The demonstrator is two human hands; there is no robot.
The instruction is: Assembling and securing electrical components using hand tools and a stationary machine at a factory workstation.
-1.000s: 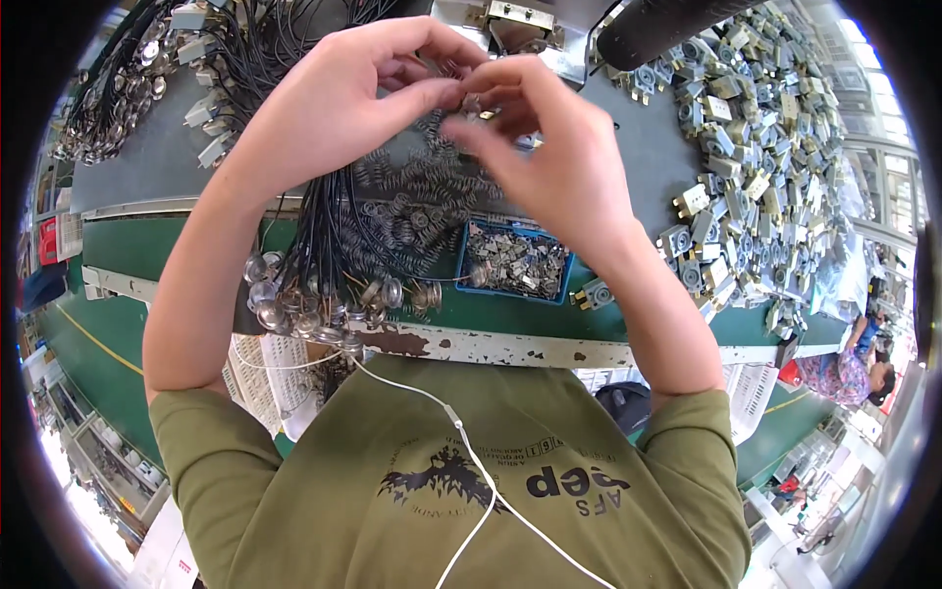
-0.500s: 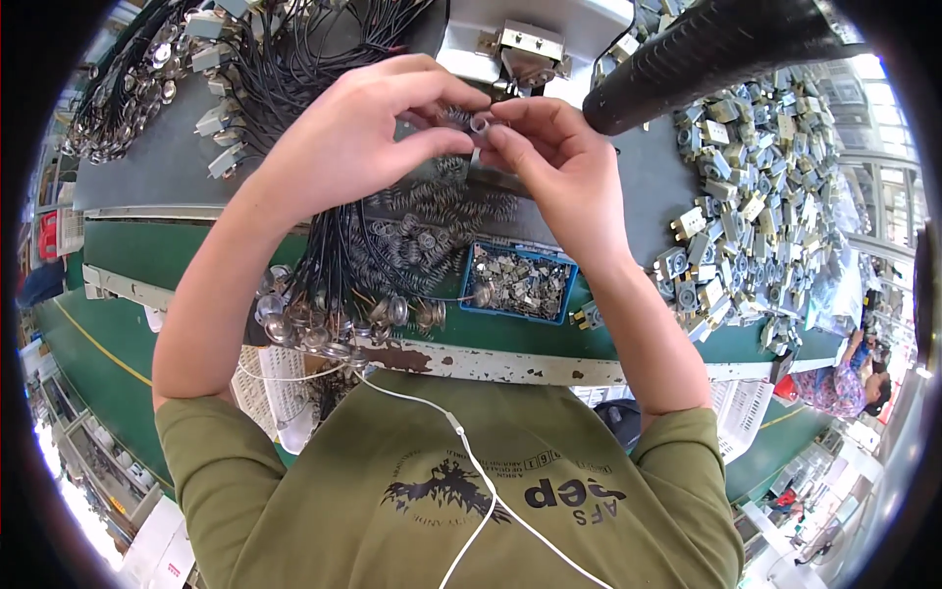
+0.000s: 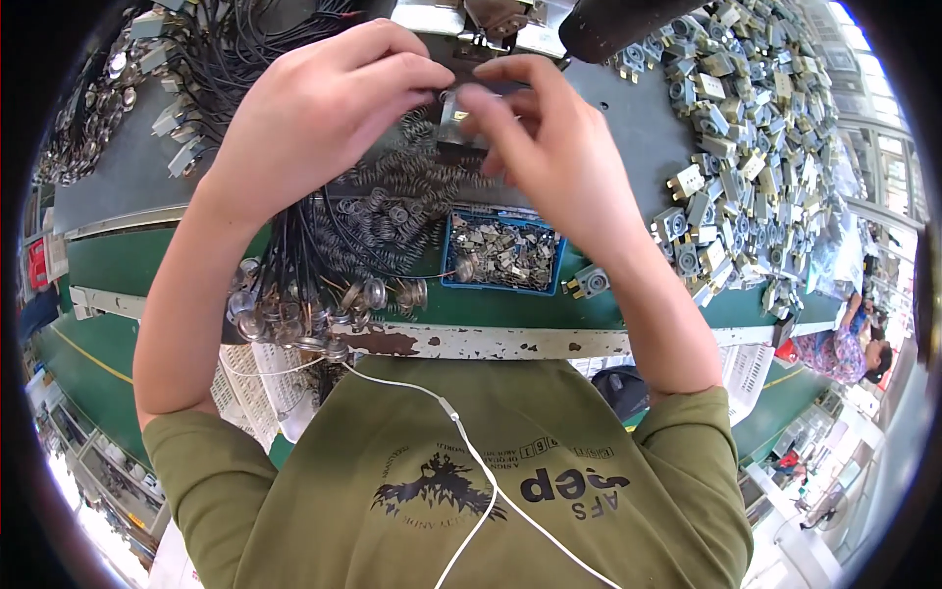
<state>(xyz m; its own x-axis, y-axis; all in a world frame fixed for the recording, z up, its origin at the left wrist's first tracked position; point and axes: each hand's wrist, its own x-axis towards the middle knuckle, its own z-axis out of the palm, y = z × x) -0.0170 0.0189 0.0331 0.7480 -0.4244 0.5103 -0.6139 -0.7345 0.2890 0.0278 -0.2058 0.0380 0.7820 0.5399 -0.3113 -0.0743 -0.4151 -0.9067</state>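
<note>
My left hand (image 3: pixel 329 113) reaches over the dark work surface, its thumb and fingers pinched together. Whatever lies between those fingertips is too small or hidden to make out. Close by on the right, my right hand (image 3: pixel 549 147) has its index finger stretched toward the left fingertips. Its thumb is smeared by motion and the other fingers curl under, so its grip is unclear. A small shiny piece (image 3: pixel 453 110) shows just below the gap between the hands. Loose coil springs (image 3: pixel 388 231) lie in a heap beneath my left hand, beside a blue tray (image 3: pixel 502 289) of small metal parts.
Grey plug housings (image 3: pixel 751 187) are piled on the right. Black cables (image 3: pixel 245 49) with grey plugs lie at the far left; another bundle with round metal ends (image 3: pixel 304 319) hangs near the table edge (image 3: pixel 491 344). A metal machine head (image 3: pixel 491 20) and black tube (image 3: pixel 608 25) stand beyond my hands.
The whole view has shifted, with the machine now higher in the picture. A small clear ring seen between my fingertips earlier is no longer visible, and my right thumb has moved off to the left.
</note>
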